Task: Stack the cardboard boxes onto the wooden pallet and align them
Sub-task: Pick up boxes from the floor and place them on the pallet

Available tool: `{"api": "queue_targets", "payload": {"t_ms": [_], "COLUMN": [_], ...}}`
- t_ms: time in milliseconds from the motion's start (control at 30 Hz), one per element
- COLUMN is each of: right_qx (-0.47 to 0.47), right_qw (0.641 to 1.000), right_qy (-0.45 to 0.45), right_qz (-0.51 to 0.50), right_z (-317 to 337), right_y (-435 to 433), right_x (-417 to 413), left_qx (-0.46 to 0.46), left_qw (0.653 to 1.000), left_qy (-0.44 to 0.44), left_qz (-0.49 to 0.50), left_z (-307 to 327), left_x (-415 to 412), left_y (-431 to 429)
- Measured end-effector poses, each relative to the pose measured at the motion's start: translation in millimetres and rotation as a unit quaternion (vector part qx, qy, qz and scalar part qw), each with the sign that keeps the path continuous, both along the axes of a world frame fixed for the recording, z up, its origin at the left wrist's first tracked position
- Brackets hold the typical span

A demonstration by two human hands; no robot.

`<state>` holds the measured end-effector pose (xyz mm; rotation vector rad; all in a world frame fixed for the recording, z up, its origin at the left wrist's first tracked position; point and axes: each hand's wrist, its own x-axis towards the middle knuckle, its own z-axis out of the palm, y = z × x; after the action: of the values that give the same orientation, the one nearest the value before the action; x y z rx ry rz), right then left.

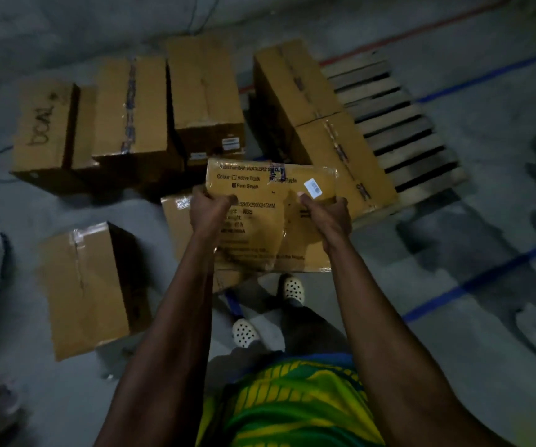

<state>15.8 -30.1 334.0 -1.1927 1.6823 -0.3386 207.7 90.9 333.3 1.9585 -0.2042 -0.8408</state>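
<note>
I hold a cardboard box (270,221) with printed text and a white barcode label up off the floor in front of me. My left hand (210,209) grips its left side and my right hand (328,217) grips its right side, fingers curled over the face. The wooden pallet (399,124) lies at the upper right. Two boxes sit on its left part: a far one (295,82) and a near one (340,156). The held box hangs just left of the pallet's near corner.
Three boxes stand in a row on the floor at the upper left (44,130), (131,108), (205,88). Another box (83,285) lies at the lower left. Blue floor lines (473,282) cross the concrete at the right. My feet in white shoes (292,288) stand below the held box.
</note>
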Motion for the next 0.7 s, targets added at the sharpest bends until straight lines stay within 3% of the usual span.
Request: {"api": "queue_targets", "payload": {"t_ms": [167,300,433,700], "right_qx": [-0.016,-0.027,-0.048,-0.092], "right_qw": [0.995,0.982,0.963,0.944], "right_qy": [0.056,0.075,0.069,0.115], "right_qz": [-0.079,-0.171,-0.258,-0.294], "right_z": [21,26,36,57], "right_y": [-4,-16,-38,-135], "right_x": [-60,-119,-179,-322], "left_qx": [0.041,0.022,0.005,0.013], "left_qw": [0.992,0.979,0.968,0.962], "left_qy": [-0.094,-0.143,-0.16,-0.145], "left_qz": [-0.072,-0.141,-0.193,-0.229], "left_z": [36,59,76,79], "left_x": [-49,-107,-173,-306], "left_y": [-43,-85,-131,-239]}}
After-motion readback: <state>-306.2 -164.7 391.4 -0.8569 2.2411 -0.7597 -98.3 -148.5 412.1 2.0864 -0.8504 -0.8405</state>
